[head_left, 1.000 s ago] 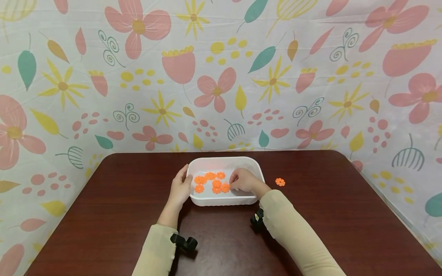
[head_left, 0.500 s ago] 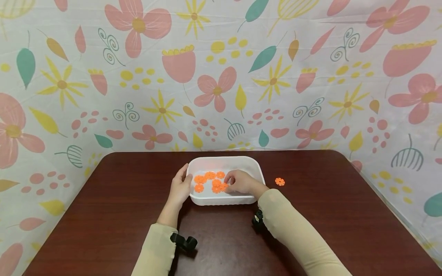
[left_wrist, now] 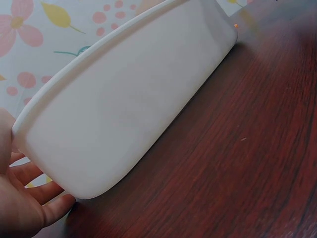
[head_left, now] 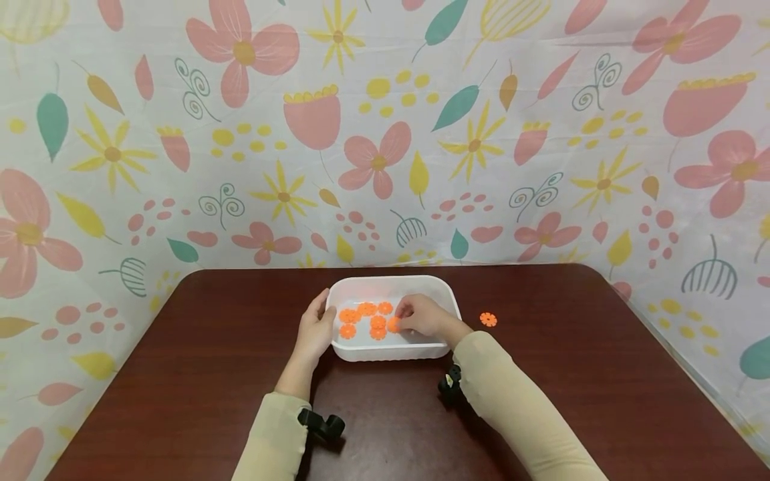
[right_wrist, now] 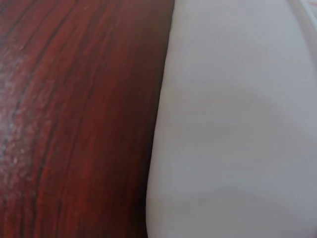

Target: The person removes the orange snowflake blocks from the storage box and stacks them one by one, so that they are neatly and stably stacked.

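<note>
A white plastic tub (head_left: 394,350) stands on the table with several orange notched, flower-shaped discs (head_left: 377,322) lying in its left and middle part. My left hand (head_left: 315,329) grips the tub's left end, thumb at the rim and fingers along the outer wall. The left wrist view shows that hand (left_wrist: 25,198) against the tub's outer side (left_wrist: 119,99). Inside the tub, my right hand (head_left: 424,316) pinches one orange disc (head_left: 394,325), partly hidden by the fingertips. In the right wrist view only the tub's wall (right_wrist: 228,119) and the table show, not the hand.
One more orange disc (head_left: 488,319) lies on the dark red-brown wooden table (head_left: 385,414), right of the tub. Behind the table hangs a flower-patterned cloth (head_left: 379,220). Black wrist devices (head_left: 321,425) sit at both sleeves.
My right hand moved left onto a disc beside the middle pile, then back slightly right, and that disc now stands a little apart from the pile. The left hand stays on the tub.
</note>
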Tool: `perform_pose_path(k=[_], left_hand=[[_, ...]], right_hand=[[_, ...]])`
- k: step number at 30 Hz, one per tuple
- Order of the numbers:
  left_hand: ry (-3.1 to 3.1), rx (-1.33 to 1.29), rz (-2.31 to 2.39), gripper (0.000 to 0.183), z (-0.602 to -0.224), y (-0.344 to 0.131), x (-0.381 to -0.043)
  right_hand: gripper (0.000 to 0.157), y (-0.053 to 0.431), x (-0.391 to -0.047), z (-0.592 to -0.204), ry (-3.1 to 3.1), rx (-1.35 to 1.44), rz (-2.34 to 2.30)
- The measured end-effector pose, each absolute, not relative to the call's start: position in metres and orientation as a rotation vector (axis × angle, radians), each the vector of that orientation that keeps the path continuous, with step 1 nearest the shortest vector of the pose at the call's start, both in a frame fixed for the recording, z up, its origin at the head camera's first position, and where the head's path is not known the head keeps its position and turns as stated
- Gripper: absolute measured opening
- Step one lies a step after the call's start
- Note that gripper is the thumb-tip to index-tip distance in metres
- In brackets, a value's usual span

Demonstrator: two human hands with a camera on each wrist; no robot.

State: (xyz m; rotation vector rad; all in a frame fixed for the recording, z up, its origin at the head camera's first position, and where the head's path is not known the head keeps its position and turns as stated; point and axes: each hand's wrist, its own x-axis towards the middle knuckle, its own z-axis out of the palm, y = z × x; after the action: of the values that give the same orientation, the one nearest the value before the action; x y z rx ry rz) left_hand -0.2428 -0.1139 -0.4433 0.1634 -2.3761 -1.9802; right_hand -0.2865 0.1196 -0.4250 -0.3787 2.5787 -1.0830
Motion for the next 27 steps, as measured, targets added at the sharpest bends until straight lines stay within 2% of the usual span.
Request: perform_pose_path(k=[27], left_hand=[[-2.359, 0.153, -1.978, 0.050, -0.445, -0.114, -0.242]], right_hand=[[0.020, 0.143, -0.284, -0.401, 2.515, -0.293, -1.365]])
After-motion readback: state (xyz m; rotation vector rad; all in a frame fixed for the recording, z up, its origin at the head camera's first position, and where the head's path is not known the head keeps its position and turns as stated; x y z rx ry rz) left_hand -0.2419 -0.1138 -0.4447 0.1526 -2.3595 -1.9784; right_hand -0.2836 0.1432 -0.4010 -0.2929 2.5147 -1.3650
